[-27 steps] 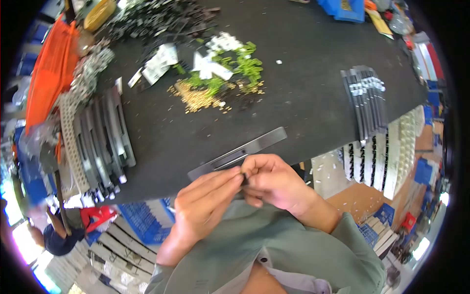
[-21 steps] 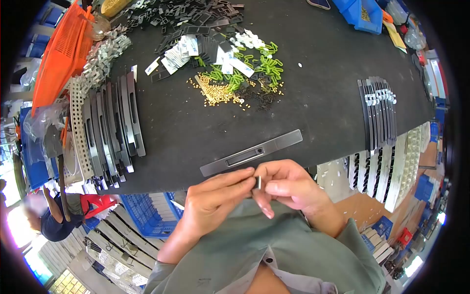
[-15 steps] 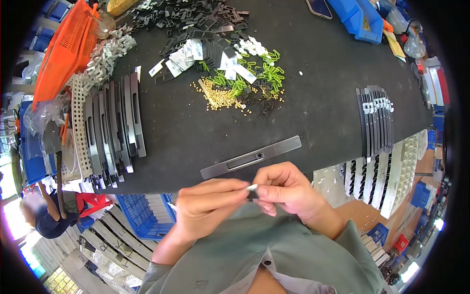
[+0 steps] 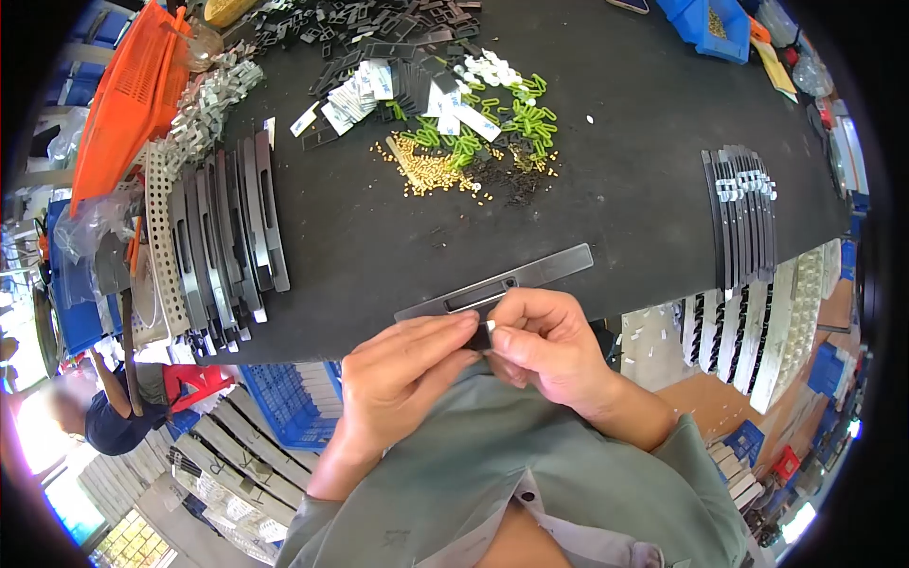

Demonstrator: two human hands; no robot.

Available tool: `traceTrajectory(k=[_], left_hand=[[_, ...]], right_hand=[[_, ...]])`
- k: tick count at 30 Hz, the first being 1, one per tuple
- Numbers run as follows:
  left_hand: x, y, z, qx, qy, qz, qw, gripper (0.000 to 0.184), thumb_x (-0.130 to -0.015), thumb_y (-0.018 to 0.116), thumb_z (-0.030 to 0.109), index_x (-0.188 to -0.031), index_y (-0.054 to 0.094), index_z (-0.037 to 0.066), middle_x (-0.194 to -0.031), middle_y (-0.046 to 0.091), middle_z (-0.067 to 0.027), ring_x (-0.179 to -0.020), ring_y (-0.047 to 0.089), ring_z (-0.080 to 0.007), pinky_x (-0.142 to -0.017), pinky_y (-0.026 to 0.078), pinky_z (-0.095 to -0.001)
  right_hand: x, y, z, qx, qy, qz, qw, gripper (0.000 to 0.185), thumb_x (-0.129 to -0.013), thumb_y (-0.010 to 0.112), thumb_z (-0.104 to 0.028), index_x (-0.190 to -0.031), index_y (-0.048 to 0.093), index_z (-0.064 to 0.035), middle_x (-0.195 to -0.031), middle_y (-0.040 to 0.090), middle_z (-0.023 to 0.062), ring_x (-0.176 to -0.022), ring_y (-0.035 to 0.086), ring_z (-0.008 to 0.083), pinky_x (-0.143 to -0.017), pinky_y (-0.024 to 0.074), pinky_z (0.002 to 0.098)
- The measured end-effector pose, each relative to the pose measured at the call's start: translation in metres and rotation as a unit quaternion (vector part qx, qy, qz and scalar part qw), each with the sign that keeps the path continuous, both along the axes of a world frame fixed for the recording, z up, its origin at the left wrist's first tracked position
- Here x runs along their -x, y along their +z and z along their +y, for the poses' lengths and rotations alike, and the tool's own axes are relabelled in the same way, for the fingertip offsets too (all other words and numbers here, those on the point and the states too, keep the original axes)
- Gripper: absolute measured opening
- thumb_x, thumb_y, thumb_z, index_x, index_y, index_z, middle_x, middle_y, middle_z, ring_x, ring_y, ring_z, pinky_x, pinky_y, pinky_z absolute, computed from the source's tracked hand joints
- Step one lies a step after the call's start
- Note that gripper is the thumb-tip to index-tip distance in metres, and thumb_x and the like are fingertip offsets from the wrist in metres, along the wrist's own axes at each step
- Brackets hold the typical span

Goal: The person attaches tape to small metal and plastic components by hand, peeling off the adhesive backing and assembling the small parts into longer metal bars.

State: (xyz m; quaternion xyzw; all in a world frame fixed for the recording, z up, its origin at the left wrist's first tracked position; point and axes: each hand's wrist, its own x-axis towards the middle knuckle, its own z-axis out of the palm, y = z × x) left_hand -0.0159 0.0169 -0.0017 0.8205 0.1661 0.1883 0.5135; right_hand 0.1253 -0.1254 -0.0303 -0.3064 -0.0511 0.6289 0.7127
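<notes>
My left hand [image 4: 402,374] and my right hand [image 4: 554,350] meet close to my chest, fingers pinched on a small black piece with a white part [image 4: 487,333]. Fingertips cover most of it, so its exact kind is hidden. Just beyond the hands, a long dark metal bar [image 4: 559,265] with a slot lies slanted on the black table [image 4: 360,246]. My right knuckles overlap its near edge in the view; I cannot tell whether they touch it.
Ahead lie brass pins [image 4: 431,175], green loops [image 4: 530,128], white pieces [image 4: 490,68], white-backed strips [image 4: 352,104] and black plates [image 4: 417,90]. Slotted bars [image 4: 227,227] stand left, strips with clips [image 4: 743,208] right. An orange basket [image 4: 133,90], blue bin [image 4: 710,28] and another person [image 4: 109,417] are around.
Both hands, still pinching the small piece, have moved slightly up toward the bar. My right hand now overlaps the bar in view. The whole view has shifted a little.
</notes>
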Motion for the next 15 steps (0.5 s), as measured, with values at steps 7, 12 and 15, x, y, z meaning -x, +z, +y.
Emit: traceTrajectory(k=[7, 12, 15], left_hand=[[0.001, -0.004, -0.01, -0.065, 0.005, -0.086, 0.994, 0.039, -0.074, 0.081, -0.008, -0.112, 0.073, -0.006, -0.106, 0.076, -0.0226, -0.097, 0.077, -0.0326, -0.085, 0.062, -0.0371], [0.002, 0.012, 0.004, 0.097, 0.183, -0.084, 0.975, 0.04, -0.077, 0.077, -0.013, -0.116, 0.072, -0.007, -0.116, 0.072, -0.0254, -0.103, 0.074, -0.029, -0.085, 0.061, -0.0339], [0.002, 0.011, 0.019, -0.02, 0.173, -0.017, 0.985, 0.044, -0.078, 0.077, -0.013, -0.12, 0.071, -0.004, -0.116, 0.072, -0.0211, -0.096, 0.072, -0.0225, -0.079, 0.06, -0.0308]], right_hand=[[0.019, -0.001, -0.002, 0.076, -0.016, -0.132, 0.988, 0.01, -0.099, 0.065, -0.006, -0.09, 0.065, -0.0027, -0.072, 0.058, -0.0047, -0.061, 0.048, 0.001, -0.051, 0.0353, 0.021], [0.042, -0.01, -0.008, 0.015, 0.17, -0.713, 0.68, 0.027, -0.085, 0.08, -0.024, -0.078, 0.065, -0.0021, -0.06, 0.061, 0.0098, -0.056, 0.064, 0.031, -0.052, 0.0492, 0.0401], [0.03, 0.005, -0.003, -0.014, 0.11, -0.764, 0.636, 0.027, -0.085, 0.078, -0.026, -0.083, 0.068, -0.0005, -0.068, 0.065, 0.008, -0.065, 0.067, 0.0262, -0.057, 0.0514, 0.0399]])
